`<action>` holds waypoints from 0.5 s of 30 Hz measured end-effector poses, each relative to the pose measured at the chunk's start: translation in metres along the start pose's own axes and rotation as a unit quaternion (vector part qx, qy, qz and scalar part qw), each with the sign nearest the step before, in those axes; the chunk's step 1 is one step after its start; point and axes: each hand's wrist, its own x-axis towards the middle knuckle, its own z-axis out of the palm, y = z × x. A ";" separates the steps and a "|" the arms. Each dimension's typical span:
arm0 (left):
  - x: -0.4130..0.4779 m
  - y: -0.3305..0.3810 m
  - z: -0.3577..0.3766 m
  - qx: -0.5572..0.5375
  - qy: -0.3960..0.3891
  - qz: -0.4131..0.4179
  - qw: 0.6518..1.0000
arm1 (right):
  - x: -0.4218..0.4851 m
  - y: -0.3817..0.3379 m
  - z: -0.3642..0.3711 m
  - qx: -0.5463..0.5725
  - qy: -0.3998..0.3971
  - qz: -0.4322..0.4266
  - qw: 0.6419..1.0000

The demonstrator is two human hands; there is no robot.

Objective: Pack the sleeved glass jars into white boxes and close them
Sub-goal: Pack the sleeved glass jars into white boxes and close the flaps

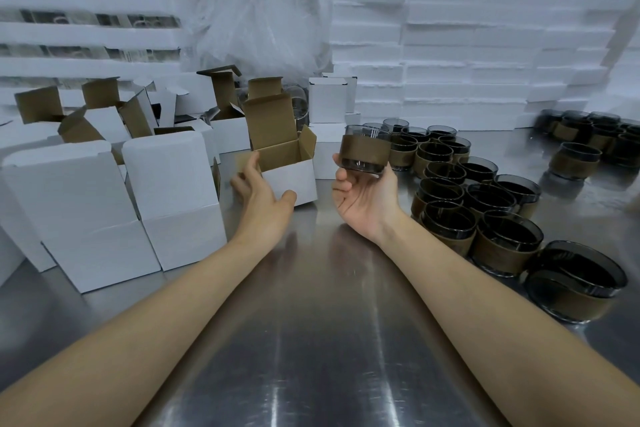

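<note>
An open white box with a brown inside stands on the steel table at centre, its lid flap upright. My left hand is at the box's near left corner, thumb against the front wall and fingers by the left side flap. My right hand holds a dark glass jar with a brown sleeve upright in the air, just right of the box. The jar rests in my curled fingers.
Several sleeved jars crowd the table's right side, and another group sits farther back right. Closed white boxes stand at left, open boxes behind them. White foam blocks are stacked along the back.
</note>
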 end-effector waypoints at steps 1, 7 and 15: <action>0.000 0.000 0.000 0.002 0.000 -0.002 1.000 | 0.000 0.000 0.000 0.005 0.004 -0.006 1.000; 0.001 0.001 0.001 0.012 0.005 -0.004 1.000 | 0.002 0.001 -0.001 0.052 0.020 -0.043 0.998; -0.001 0.001 -0.001 0.008 0.002 -0.002 1.000 | 0.004 0.000 0.002 0.086 0.045 -0.066 0.993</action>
